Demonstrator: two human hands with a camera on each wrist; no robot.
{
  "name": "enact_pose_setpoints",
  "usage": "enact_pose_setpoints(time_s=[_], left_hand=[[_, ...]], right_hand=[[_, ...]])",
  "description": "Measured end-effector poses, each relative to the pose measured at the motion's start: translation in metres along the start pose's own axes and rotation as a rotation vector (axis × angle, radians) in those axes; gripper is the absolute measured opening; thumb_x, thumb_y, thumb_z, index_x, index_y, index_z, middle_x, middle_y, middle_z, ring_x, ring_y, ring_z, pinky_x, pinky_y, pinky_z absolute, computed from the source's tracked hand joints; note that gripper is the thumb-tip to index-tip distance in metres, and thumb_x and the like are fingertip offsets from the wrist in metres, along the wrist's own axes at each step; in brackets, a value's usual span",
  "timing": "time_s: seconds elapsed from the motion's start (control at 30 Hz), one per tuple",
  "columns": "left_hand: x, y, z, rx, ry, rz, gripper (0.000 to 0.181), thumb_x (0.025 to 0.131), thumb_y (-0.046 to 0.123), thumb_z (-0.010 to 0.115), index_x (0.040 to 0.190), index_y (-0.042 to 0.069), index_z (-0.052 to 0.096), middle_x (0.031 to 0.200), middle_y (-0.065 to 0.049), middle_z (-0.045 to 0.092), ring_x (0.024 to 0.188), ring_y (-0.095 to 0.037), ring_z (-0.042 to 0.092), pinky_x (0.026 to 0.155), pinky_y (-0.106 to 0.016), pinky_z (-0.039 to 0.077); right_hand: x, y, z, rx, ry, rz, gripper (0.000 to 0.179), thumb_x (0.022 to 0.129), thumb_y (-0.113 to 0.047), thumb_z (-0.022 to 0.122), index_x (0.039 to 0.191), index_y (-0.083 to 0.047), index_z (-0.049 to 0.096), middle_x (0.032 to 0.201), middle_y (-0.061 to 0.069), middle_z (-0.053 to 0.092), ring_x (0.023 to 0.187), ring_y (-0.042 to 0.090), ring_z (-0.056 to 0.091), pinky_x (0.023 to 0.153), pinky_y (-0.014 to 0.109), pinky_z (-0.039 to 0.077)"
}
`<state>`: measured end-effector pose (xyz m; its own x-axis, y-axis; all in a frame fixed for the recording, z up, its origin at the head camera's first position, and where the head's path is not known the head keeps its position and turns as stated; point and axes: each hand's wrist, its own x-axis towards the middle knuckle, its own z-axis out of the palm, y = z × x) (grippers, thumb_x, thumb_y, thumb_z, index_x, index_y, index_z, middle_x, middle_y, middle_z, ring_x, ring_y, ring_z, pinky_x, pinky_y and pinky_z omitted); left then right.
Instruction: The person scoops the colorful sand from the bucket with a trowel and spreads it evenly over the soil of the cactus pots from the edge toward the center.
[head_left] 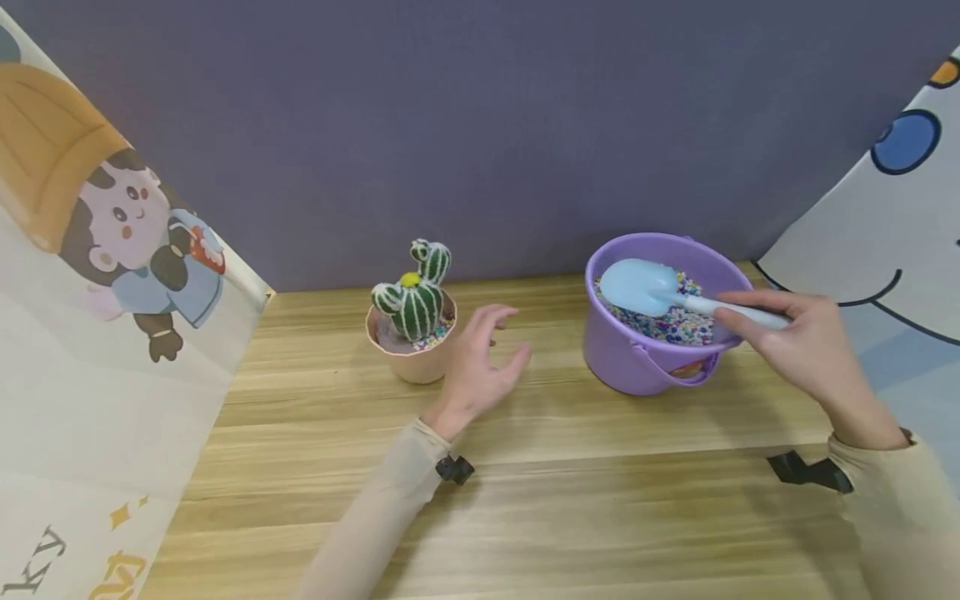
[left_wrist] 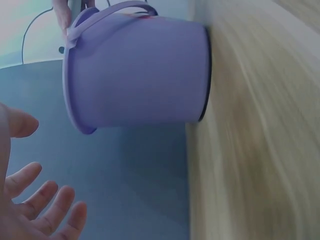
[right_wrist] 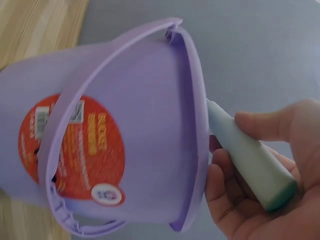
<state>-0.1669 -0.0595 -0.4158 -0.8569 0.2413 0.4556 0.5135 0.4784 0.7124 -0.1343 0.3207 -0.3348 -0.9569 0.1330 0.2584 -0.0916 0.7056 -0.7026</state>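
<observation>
My right hand [head_left: 806, 342] grips the pale handle of a light blue toy shovel [head_left: 637, 287]. The scoop lies over the multicoloured beads [head_left: 686, 327] inside a purple bucket [head_left: 630, 362], its underside hidden. In the right wrist view the fingers curl round the shovel handle [right_wrist: 257, 160] beside the bucket rim. My left hand [head_left: 480, 371], fingers spread and slightly bent, holds nothing. It is just right of a peach-coloured pot [head_left: 416, 367] with a knitted green cactus [head_left: 418, 310] in it. Some beads lie at the cactus's base, next to a greyish patch.
A wooden tabletop [head_left: 525, 517] carries both containers, with a dark grey-blue panel [head_left: 510, 142] behind. Printed white panels [head_left: 97, 400] flank it left and right. The bucket's handle [head_left: 686, 379] hangs down at the front, and a red-orange label [right_wrist: 95, 150] marks its side.
</observation>
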Motion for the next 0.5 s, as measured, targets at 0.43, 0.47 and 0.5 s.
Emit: enact_pose_setpoints(time_s=[0.43,0.47,0.5], left_hand=[[0.018,0.015,0.033,-0.02,-0.082,-0.03,0.063,0.099,0.035,0.074,0.155,0.017,0.051,0.161,-0.004,0.051,0.137,-0.025,0.059,0.107,-0.043,0.057],[0.02,0.016,0.036,-0.021,-0.083,-0.032,0.064,0.099,0.036,0.073,0.155,0.017,0.051,0.161,-0.004,0.051,0.137,-0.024,0.058,0.107,-0.042,0.058],[0.021,0.017,0.039,-0.023,-0.081,-0.035,0.064,0.098,0.037,0.073,0.155,0.017,0.051,0.161,-0.003,0.051,0.137,-0.023,0.059,0.107,-0.04,0.057]], right_hand=[[0.006,0.008,-0.016,-0.163,-0.061,-0.041,0.035,0.094,-0.031,0.082,0.115,-0.003,0.081,0.079,-0.025,0.061,0.065,0.009,0.046,0.054,0.031,0.036],[0.007,0.008,-0.017,-0.17,-0.072,-0.044,0.035,0.093,-0.031,0.082,0.115,-0.003,0.081,0.079,-0.02,0.063,0.065,0.009,0.047,0.054,0.031,0.036],[0.007,0.007,-0.019,-0.183,-0.08,-0.048,0.035,0.093,-0.031,0.082,0.115,-0.003,0.081,0.08,-0.016,0.065,0.065,0.009,0.047,0.054,0.031,0.037]])
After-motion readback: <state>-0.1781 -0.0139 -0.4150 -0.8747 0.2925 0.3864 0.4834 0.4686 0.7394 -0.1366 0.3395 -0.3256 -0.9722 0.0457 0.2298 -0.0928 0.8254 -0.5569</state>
